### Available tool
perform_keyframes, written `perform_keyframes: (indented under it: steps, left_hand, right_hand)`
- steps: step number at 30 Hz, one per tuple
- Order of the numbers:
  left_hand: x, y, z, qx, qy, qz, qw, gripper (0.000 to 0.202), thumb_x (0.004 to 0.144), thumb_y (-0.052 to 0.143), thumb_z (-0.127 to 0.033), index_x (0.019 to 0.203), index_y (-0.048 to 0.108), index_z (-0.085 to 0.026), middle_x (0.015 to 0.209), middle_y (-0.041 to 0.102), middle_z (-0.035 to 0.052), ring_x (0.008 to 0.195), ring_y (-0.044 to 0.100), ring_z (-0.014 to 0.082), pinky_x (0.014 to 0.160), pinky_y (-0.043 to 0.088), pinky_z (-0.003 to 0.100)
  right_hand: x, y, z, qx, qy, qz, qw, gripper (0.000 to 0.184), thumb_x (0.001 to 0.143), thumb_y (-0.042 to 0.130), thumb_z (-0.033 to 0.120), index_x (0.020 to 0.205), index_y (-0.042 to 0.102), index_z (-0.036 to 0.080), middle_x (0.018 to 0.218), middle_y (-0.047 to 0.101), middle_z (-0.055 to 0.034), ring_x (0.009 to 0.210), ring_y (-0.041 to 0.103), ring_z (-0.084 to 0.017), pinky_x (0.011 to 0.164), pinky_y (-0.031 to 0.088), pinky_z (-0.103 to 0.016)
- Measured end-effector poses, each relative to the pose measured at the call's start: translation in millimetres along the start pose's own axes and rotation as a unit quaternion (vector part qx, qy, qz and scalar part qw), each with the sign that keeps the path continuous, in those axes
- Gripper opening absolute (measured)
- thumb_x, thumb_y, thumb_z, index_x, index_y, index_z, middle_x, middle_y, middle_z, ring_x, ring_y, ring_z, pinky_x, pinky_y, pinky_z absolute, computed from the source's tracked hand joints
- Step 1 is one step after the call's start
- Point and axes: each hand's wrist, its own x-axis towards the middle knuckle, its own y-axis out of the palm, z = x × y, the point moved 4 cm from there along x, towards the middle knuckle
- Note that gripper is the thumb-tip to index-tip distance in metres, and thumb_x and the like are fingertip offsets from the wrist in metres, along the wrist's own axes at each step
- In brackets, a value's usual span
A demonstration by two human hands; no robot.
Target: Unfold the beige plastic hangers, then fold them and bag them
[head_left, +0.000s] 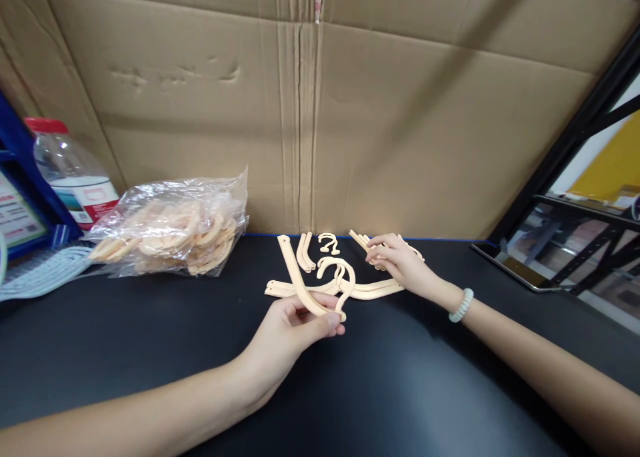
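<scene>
My left hand [305, 324] is closed on a cream plastic hanger arm [296, 267] and a hanger hook [350, 280], pinched together between thumb and fingers. The arm slants up to the left, and the hook curves above the fingertips. Behind them, an assembled-looking hanger [377, 289] lies on the black table. Over a small pile of hanger arms [361, 239] at the right is my right hand [397, 260], fingers apart and slightly bent. Its fingertips reach the pieces, partly covering them; I see nothing gripped. Loose hanger arms [306, 252] and small hooks [329, 244] lie farther back.
On the left, a clear plastic bag [175, 224] full of cream hanger parts lies near a red-capped bottle [83, 177] and pale blue hangers [55, 270]. A cardboard wall [425, 124] closes the back. A black metal rack [550, 244] stands right.
</scene>
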Motion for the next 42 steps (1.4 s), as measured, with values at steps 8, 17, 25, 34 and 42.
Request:
perform_keyframes:
  steps: [8,17,25,34,42]
  left_hand:
    - [2,0.2,-1,-0.002,0.012,0.012,1.000,0.018,0.069,0.083,-0.023,0.080,0.071,-0.016,0.078,0.067,-0.0004,0.074,0.060,0.0119,0.077,0.047,0.025]
    - [1,1.3,-4,0.010,0.023,0.019,1.000,0.018,0.068,0.083,-0.023,0.078,0.070,-0.016,0.075,0.066,-0.0004,0.075,0.059,0.0138,0.079,0.045,0.028]
    - [2,-0.6,-3,0.018,0.025,0.010,0.999,0.019,0.066,0.084,-0.022,0.077,0.069,-0.016,0.074,0.066,0.0000,0.074,0.058,0.0138,0.078,0.045,0.028]
    - [6,-3.2,2,0.027,0.036,0.048,0.998,0.014,0.070,0.082,-0.020,0.078,0.069,-0.018,0.077,0.067,-0.0007,0.075,0.059,0.0139,0.079,0.045,0.028]
    - [5,1.1,-4,0.037,0.026,0.074,0.996,0.014,0.068,0.083,-0.018,0.072,0.069,-0.017,0.072,0.065,-0.0012,0.071,0.058,0.0140,0.072,0.045,0.027]
  right_hand:
    - [-10,-16,41,0.357,0.170,-0.155,0.905,0.016,0.093,0.054,0.033,0.102,0.060,0.021,0.108,0.064,-0.0072,0.076,0.064,-0.015,0.068,0.051,-0.031]
    - [-27,12,71,0.513,0.284,-0.123,0.801,0.020,0.080,0.071,0.036,0.091,0.071,0.020,0.093,0.068,-0.0042,0.082,0.061,-0.015,0.081,0.049,-0.031]
    - [-32,26,76,0.589,0.322,-0.102,0.735,0.059,0.069,0.081,0.026,0.123,0.057,0.027,0.116,0.060,-0.0042,0.090,0.061,-0.013,0.091,0.048,-0.033]
    - [-32,35,94,0.614,0.262,-0.030,0.744,0.020,0.073,0.080,0.028,0.085,0.067,0.018,0.088,0.066,-0.0013,0.085,0.061,-0.015,0.086,0.048,-0.031]
    - [-33,32,94,0.578,0.258,-0.007,0.775,0.020,0.075,0.077,0.031,0.088,0.068,0.019,0.083,0.068,-0.0012,0.081,0.064,-0.017,0.084,0.052,-0.035]
